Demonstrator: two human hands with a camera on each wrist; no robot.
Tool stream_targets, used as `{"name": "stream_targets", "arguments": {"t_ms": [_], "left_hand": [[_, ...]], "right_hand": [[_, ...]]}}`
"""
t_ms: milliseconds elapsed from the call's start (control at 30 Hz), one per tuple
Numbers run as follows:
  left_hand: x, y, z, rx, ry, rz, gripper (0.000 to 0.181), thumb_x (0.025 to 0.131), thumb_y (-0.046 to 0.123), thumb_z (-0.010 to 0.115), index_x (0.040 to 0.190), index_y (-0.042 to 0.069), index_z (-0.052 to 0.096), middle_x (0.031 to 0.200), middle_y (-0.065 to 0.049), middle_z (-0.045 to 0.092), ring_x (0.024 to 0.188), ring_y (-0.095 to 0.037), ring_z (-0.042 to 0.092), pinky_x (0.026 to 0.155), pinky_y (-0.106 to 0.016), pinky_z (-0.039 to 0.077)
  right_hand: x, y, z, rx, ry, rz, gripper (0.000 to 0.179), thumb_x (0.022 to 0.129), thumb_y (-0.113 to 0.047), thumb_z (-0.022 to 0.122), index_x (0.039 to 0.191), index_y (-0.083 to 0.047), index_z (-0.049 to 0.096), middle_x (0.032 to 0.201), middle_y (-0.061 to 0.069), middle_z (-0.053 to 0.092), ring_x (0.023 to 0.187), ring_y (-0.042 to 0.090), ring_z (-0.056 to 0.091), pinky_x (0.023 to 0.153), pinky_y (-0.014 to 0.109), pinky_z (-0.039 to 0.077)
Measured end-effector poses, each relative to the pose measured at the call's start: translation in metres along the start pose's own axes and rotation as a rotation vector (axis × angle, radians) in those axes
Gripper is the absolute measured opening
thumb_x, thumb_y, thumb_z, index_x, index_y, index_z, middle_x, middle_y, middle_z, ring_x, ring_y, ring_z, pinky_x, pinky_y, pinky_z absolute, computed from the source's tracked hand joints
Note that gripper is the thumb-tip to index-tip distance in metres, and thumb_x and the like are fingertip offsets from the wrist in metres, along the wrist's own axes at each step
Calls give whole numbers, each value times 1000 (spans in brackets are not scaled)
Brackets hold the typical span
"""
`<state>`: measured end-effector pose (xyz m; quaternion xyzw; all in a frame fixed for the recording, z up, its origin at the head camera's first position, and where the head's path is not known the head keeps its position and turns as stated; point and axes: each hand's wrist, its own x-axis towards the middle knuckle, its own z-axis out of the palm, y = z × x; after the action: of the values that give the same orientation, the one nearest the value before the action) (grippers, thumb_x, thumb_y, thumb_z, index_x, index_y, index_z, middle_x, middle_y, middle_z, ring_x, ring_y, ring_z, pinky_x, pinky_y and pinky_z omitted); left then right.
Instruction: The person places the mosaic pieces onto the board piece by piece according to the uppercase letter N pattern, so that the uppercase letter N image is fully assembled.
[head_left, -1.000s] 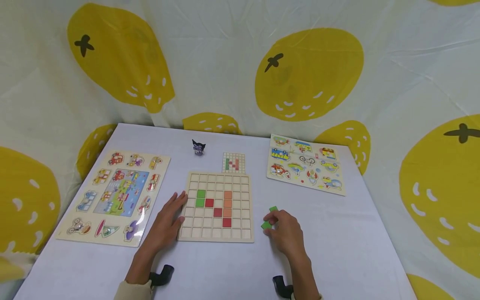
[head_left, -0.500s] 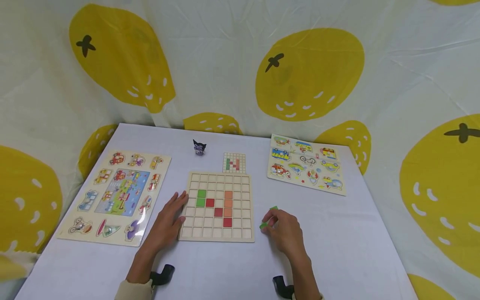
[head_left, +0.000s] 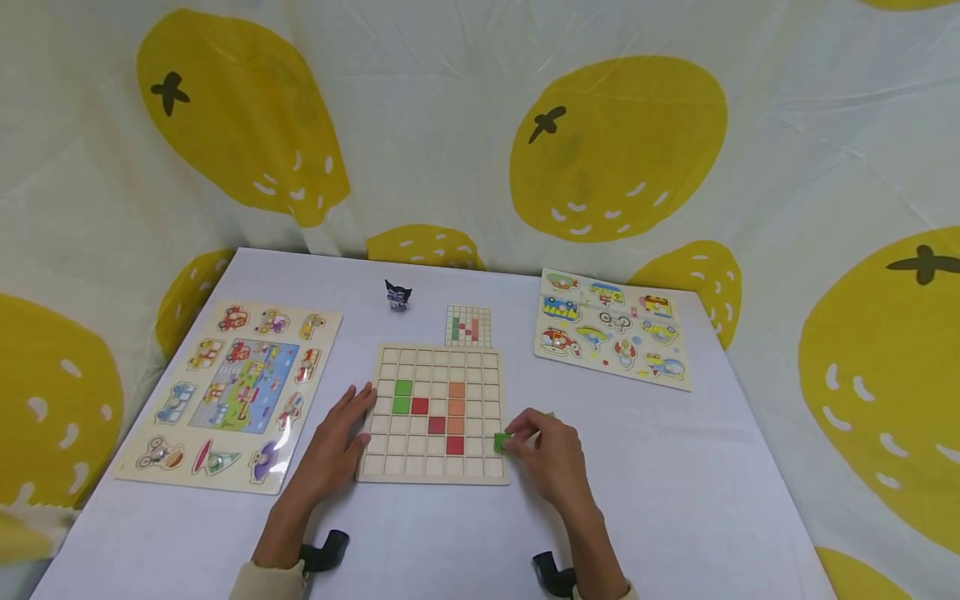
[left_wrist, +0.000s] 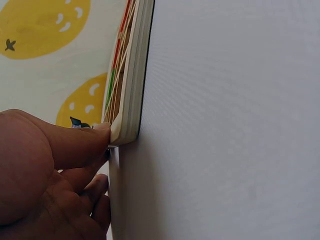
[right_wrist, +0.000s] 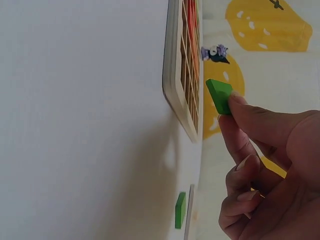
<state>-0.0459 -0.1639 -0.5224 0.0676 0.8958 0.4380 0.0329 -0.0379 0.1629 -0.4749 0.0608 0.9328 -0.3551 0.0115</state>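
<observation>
A wooden grid board [head_left: 431, 479] lies flat on the table, with two green tiles [head_left: 402, 388], three red tiles [head_left: 437, 425] and three orange tiles [head_left: 456, 407] set in its squares. My left hand [head_left: 337, 442] rests at the board's left edge; in the left wrist view its thumb touches the corner. Between thumb and fingertips, my right hand [head_left: 551, 458] pinches a green square tile [right_wrist: 220, 96] above the board's right edge. A second green tile [right_wrist: 180, 210] lies on the table, mostly hidden behind the right hand in the head view.
Behind the board lies a small pattern card [head_left: 468, 325], near a dark figurine [head_left: 398, 295]. A vehicle puzzle [head_left: 202, 400] is at the left, another puzzle board [head_left: 611, 329] at the back right. A lemon-print cloth [head_left: 427, 125] hangs behind the table.
My right hand has picked the nearer green tile up off the table and carried it left to the board's right edge. The left hand stays in place.
</observation>
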Motion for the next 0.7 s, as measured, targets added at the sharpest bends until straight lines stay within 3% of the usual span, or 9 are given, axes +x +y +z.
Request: {"name": "stream_targets", "arguments": {"t_ms": [700], "left_hand": [[-1,5,-2,-4,2,11,71,97,-10,61,163,5,41,174,-12,33,165,-42,17,130,-68,17]], "right_hand": [[5,-39,35,84,-51,-85,16,86,-17,88,90,-26,76,75,-12,68,66,12,50,59,24,39]]}}
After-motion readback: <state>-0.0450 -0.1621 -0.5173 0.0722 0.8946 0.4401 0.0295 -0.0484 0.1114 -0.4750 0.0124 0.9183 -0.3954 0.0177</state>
